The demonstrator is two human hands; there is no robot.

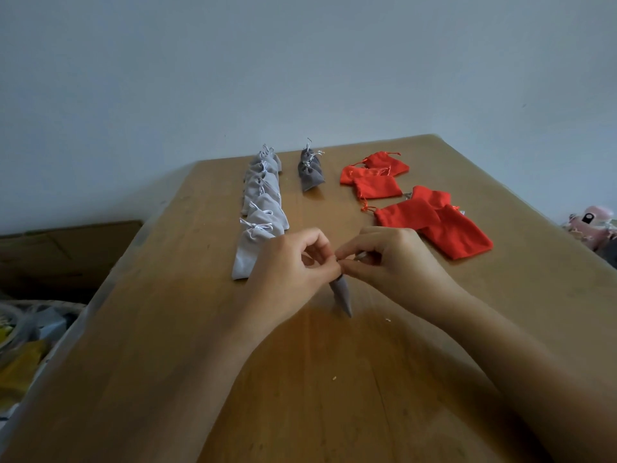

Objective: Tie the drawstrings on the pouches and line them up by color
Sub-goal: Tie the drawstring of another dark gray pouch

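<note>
A dark grey pouch (pixel 342 294) hangs from my fingers over the middle of the wooden table (pixel 167 345). My left hand (pixel 293 262) and my right hand (pixel 394 255) meet at its top, each pinching its pale drawstring. A row of several light grey tied pouches (pixel 258 208) runs away from me on the left. A short row of dark grey tied pouches (pixel 310 170) lies at the far middle. Several red pouches (pixel 430 215) lie loose and flat on the right, their cords untied.
The table's far edge meets a pale wall. A cardboard box (pixel 66 248) and cluttered items (pixel 26 335) sit beyond the left edge. A pink soft toy (pixel 592 225) lies off the right edge.
</note>
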